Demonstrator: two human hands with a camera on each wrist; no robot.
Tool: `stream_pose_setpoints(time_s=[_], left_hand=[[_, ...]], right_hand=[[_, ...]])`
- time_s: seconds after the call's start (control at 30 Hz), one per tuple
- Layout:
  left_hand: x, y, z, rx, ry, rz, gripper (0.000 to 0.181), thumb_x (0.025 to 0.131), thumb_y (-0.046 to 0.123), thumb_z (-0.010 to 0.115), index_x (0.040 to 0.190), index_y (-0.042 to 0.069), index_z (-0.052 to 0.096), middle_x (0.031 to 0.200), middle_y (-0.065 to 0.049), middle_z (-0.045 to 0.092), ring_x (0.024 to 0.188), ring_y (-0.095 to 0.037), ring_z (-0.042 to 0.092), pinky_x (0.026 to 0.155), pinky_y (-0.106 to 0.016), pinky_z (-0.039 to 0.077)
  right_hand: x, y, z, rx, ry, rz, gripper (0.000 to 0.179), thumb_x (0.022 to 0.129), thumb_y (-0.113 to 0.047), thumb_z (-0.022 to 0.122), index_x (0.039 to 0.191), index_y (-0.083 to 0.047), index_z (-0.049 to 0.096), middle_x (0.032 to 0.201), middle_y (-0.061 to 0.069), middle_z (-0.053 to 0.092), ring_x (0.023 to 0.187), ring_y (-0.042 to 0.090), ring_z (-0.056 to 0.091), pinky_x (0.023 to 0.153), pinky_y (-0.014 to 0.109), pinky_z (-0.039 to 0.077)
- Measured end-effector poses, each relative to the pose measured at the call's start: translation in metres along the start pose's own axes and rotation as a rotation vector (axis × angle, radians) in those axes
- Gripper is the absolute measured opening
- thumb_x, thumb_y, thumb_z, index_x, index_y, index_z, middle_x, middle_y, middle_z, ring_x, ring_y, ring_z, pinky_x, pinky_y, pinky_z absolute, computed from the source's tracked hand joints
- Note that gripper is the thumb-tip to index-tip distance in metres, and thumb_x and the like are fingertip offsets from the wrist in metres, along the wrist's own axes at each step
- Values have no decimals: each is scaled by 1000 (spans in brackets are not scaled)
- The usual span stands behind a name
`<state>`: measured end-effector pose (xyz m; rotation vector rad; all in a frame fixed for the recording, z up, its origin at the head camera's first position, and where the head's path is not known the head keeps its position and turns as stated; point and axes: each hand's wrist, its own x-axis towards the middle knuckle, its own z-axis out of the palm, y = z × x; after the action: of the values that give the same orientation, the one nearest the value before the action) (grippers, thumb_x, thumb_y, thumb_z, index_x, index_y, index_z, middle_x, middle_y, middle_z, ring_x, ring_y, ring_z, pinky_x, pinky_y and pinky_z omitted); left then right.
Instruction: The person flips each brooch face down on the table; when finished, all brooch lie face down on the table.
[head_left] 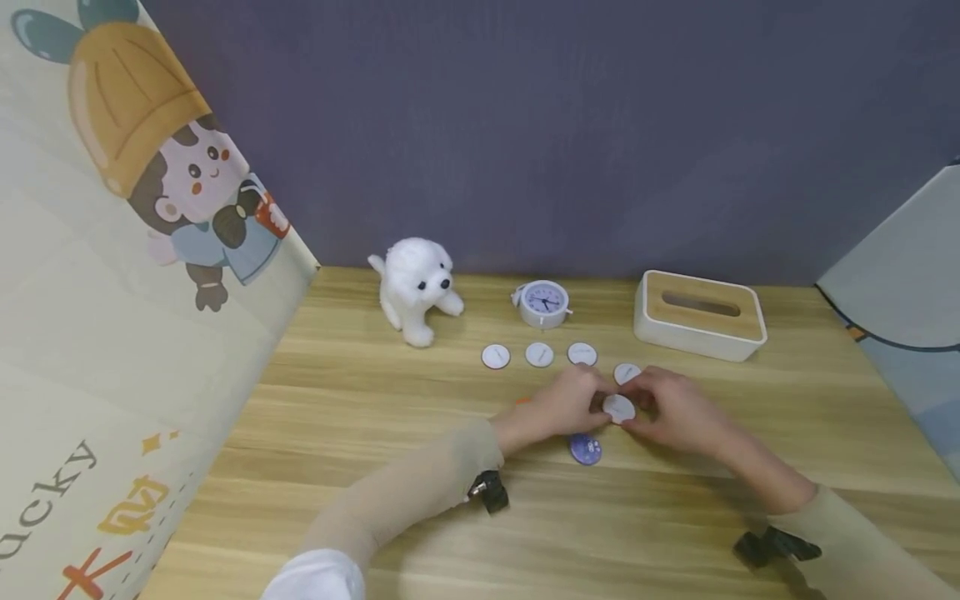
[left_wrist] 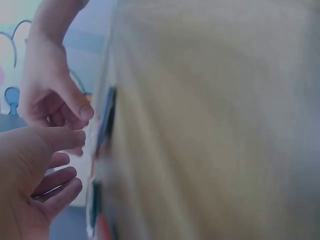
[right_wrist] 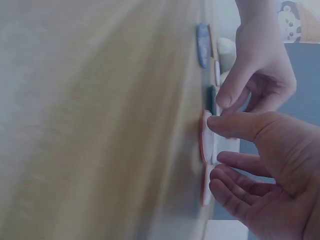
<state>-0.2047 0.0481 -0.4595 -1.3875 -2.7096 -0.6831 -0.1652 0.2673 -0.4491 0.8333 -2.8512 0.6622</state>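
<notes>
A round white badge [head_left: 618,408] lies on the wooden table between the two hands. My right hand [head_left: 671,408] holds it at its right side, thumb on the near edge and a fingertip towards the far edge. In the right wrist view, that thumb touches a red-rimmed badge [right_wrist: 206,139]. My left hand [head_left: 566,402] is at the badge's left side, thumb and fingers loosely bent and apart; the left wrist view shows nothing gripped in the left hand [left_wrist: 42,167]. Just beyond lies another white badge [head_left: 627,372], partly covered by the right hand. A purple badge [head_left: 585,449] lies below the left hand.
Behind the hands, three white badges lie in a row, the middle one [head_left: 539,354] below a small alarm clock [head_left: 544,303]. A white plush dog [head_left: 416,287] sits at back left, a tissue box [head_left: 701,317] at back right. An orange edge [head_left: 522,401] shows beside the left wrist.
</notes>
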Motion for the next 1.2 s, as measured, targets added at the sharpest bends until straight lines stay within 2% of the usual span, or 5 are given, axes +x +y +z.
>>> stream_pose_setpoints(time_s=[0.13, 0.23, 0.53, 0.97, 1.2], left_hand=[[-9, -13, -12, -19, 61, -57, 34, 85, 25, 87, 114, 9, 82, 102, -3, 82, 93, -13, 72, 85, -17, 56], [-16, -23, -18, -3, 90, -94, 37, 83, 26, 88, 114, 7, 82, 106, -4, 82, 102, -17, 76, 94, -22, 60], [-30, -39, -19, -40, 31, -188, 39, 82, 30, 91, 115, 12, 81, 103, 1, 83, 94, -13, 73, 89, -22, 58], [-33, -42, -15, 5, 7, -178, 35, 88, 28, 89, 118, 12, 82, 113, 1, 83, 96, -15, 72, 90, -25, 56], [-34, -43, -20, -61, 30, -162, 34, 93, 27, 84, 122, 10, 80, 113, -1, 83, 102, -16, 75, 96, -26, 59]], right_hand=[[8, -4, -1, 8, 34, -22, 32, 78, -11, 92, 106, -6, 78, 93, 1, 74, 78, 13, 65, 67, 27, 56], [17, -9, 0, 13, 14, -33, 27, 82, -8, 88, 107, -6, 77, 95, 2, 75, 81, 13, 67, 71, 30, 58], [41, -22, 17, 20, -46, -32, 32, 80, -6, 86, 111, -6, 77, 97, 4, 75, 84, 16, 66, 75, 34, 58], [52, -26, 30, 86, -57, -44, 32, 78, -4, 89, 108, -4, 77, 95, 5, 77, 84, 15, 70, 74, 32, 61], [52, -17, 30, 175, -19, -26, 24, 84, -7, 88, 106, -8, 78, 97, 2, 78, 84, 15, 75, 75, 30, 65]])
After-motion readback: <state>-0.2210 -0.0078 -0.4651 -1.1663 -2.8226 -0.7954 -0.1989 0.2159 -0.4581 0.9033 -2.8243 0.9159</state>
